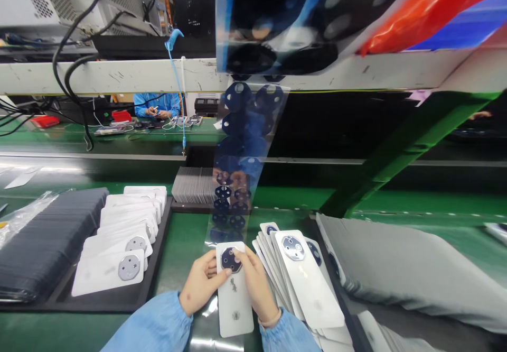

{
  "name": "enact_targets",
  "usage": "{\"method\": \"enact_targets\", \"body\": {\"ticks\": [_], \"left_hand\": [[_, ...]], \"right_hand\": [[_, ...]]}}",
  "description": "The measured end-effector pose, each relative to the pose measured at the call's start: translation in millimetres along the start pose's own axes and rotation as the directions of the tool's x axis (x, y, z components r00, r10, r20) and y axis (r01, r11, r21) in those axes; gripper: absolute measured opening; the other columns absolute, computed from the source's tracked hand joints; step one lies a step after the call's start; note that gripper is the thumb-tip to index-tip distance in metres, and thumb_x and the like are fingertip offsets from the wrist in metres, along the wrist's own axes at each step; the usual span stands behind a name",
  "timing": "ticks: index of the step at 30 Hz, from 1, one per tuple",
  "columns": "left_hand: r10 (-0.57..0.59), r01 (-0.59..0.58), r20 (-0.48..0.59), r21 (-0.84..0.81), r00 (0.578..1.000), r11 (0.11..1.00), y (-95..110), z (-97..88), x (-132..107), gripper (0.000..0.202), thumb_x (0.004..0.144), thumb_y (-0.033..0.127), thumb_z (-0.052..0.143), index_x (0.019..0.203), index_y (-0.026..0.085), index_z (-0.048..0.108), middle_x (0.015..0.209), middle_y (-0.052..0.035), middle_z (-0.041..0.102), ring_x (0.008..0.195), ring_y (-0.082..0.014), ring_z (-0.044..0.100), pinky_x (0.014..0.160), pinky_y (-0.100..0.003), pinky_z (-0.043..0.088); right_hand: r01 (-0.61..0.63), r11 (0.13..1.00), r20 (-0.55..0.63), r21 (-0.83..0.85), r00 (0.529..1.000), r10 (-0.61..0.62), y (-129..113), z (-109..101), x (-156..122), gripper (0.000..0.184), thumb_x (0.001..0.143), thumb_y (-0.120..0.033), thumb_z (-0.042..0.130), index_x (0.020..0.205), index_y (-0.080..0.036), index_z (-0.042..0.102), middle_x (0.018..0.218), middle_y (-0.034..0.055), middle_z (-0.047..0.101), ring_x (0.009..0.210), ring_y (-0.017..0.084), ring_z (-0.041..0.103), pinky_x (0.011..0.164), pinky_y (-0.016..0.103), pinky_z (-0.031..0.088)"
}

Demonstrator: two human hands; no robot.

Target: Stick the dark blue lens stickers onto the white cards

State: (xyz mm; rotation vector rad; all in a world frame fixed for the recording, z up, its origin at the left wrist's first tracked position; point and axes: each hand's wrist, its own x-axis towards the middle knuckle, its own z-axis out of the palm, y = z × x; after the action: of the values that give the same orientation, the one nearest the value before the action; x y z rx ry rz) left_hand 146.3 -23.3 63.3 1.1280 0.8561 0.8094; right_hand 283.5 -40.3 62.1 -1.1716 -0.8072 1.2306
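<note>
A white phone back cover (235, 309) is held upright between my two hands, with a dark octagonal camera piece near its top. My left hand (204, 282) grips the left edge, thumb on the front and fingers curled behind. On the other edge, my right hand (257, 283) is closed on the cover, its thumb lying over the dark octagon. Just beyond hangs a clear film strip (233, 183) carrying rows of dark octagonal stickers. To the right lies a fanned pile of white back covers (309, 283), the upper ones bearing dark octagons.
On the left, a black tray (154, 267) holds white covers (119, 235) with grey camera cut-outs. A black box (192, 204) of upright thin pieces stands behind. Grey-wrapped stacks (396, 257) sit at right. A shelf beam (130, 76) crosses above; another person (158, 106) works beyond.
</note>
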Motion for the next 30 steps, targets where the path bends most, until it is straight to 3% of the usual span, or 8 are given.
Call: {"method": "enact_targets", "body": {"ticks": [8,14,18,21,23,26,28,30], "left_hand": [[0.005,-0.007,-0.016,-0.104,1.000,0.995,2,-1.1,1,0.041,0.076,0.034,0.075,0.109,0.014,0.061,0.091,-0.0099,0.077,0.078,-0.0217,0.072,0.073,-0.030,0.055],[0.033,-0.032,0.021,-0.039,0.999,0.999,4,1.5,-1,0.039,0.080,0.034,0.072,0.112,0.014,0.061,0.097,-0.0107,0.076,0.083,-0.0215,0.071,0.076,-0.030,0.054],[0.045,-0.044,0.013,-0.041,0.999,0.998,4,3.0,-2,0.039,0.079,0.035,0.072,0.110,0.015,0.062,0.099,-0.0115,0.075,0.086,-0.0232,0.071,0.078,-0.031,0.054],[0.067,-0.068,-0.021,-0.053,0.998,0.996,4,3.6,-3,0.037,0.078,0.035,0.074,0.108,0.015,0.064,0.101,-0.0113,0.075,0.089,-0.0239,0.070,0.080,-0.031,0.053],[0.092,-0.097,-0.078,-0.072,0.993,0.993,7,4.4,-5,0.039,0.077,0.035,0.074,0.109,0.016,0.065,0.104,-0.0113,0.074,0.094,-0.0251,0.069,0.084,-0.032,0.053],[0.084,-0.111,-0.205,-0.125,0.975,0.986,15,7.4,-10,0.044,0.079,0.039,0.072,0.116,0.017,0.064,0.106,-0.0111,0.074,0.099,-0.0273,0.068,0.085,-0.033,0.053],[0.038,-0.080,-0.257,-0.155,0.966,0.985,21,11.2,-17,0.047,0.082,0.043,0.067,0.122,0.019,0.061,0.112,-0.0113,0.072,0.102,-0.0285,0.067,0.084,-0.035,0.054],[0.008,-0.038,-0.234,-0.123,0.972,0.992,30,15.5,-29,0.050,0.085,0.048,0.061,0.126,0.020,0.060,0.121,-0.0117,0.068,0.106,-0.0301,0.064,0.087,-0.038,0.054]], "right_hand": [[0.035,0.998,0.001,-0.053,0.999,-0.035,-2,-1,0,0.034,0.079,-0.049,0.063,0.091,-0.018,0.068,0.087,0.0051,0.070,0.087,0.026,0.064,0.080,0.034,0.049],[0.081,0.993,0.020,-0.083,0.997,-0.080,0,0,-1,0.031,0.078,-0.047,0.068,0.087,-0.017,0.067,0.083,0.0054,0.069,0.081,0.024,0.062,0.075,0.033,0.050],[0.113,0.987,0.033,-0.118,0.993,-0.110,4,1,0,0.031,0.083,-0.048,0.062,0.087,-0.018,0.065,0.085,0.0047,0.068,0.083,0.023,0.062,0.077,0.032,0.049],[0.182,0.955,-0.033,-0.234,0.980,-0.195,7,4,-5,0.033,0.088,-0.046,0.056,0.107,-0.019,0.058,0.098,0.0065,0.067,0.092,0.024,0.063,0.083,0.034,0.050],[0.249,0.909,-0.071,-0.336,0.955,-0.288,6,6,-12,0.046,0.090,-0.042,0.054,0.129,-0.021,0.044,0.120,0.0108,0.059,0.108,0.025,0.059,0.093,0.037,0.047],[0.379,0.774,0.056,-0.507,0.911,-0.408,3,9,-28,0.066,0.087,-0.034,0.058,0.144,-0.023,0.028,0.145,0.0129,0.037,0.132,0.029,0.039,0.108,0.044,0.035],[0.443,0.685,0.208,-0.578,0.892,-0.401,-1,9,-40,0.076,0.082,-0.027,0.062,0.147,-0.026,0.024,0.152,0.0104,0.026,0.138,0.031,0.028,0.111,0.047,0.031],[0.467,0.650,0.291,-0.599,0.884,-0.366,-4,7,-50,0.083,0.078,-0.022,0.062,0.149,-0.028,0.019,0.154,0.0081,0.020,0.140,0.030,0.025,0.111,0.047,0.031]]}}
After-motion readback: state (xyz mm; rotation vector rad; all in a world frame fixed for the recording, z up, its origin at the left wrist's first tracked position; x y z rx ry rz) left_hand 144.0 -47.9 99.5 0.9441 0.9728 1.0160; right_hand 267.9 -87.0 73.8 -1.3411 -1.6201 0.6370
